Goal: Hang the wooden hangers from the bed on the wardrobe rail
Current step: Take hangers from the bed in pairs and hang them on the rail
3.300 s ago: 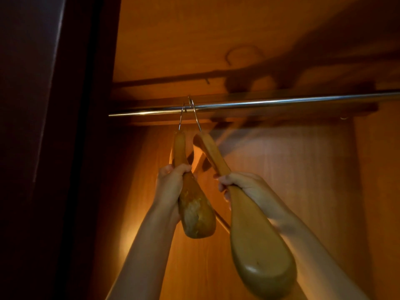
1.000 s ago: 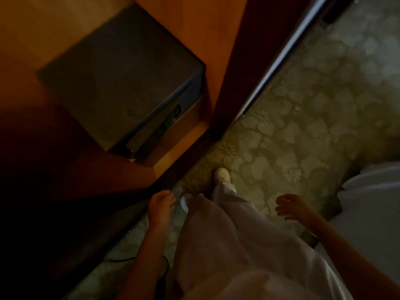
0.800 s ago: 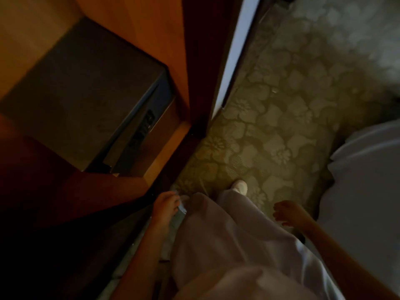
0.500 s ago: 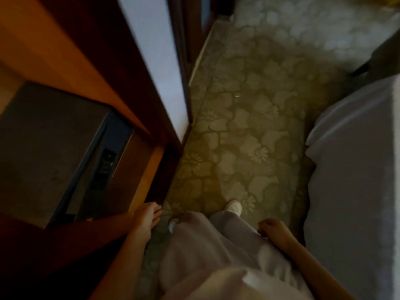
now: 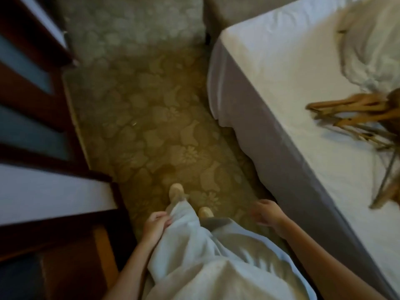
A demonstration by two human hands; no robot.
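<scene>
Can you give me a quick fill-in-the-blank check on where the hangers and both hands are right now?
1. The wooden hangers lie in a pile on the ____.
2. Both the left hand and the right hand are holding ____.
3. The bed stands on the person's ____ side.
4. The floor between the bed and the wardrobe is covered by a patterned ____.

Missing words: bed; nothing; right; carpet

The bed (image 5: 281,68), covered by a white sheet, is seen at the right. A blurred pile of wooden hangers (image 5: 355,113) is spread on it, and a crumpled pale cloth (image 5: 368,44) is laid beyond the pile. Beside the bed, patterned carpet floor (image 5: 151,118) is shown.
</scene>
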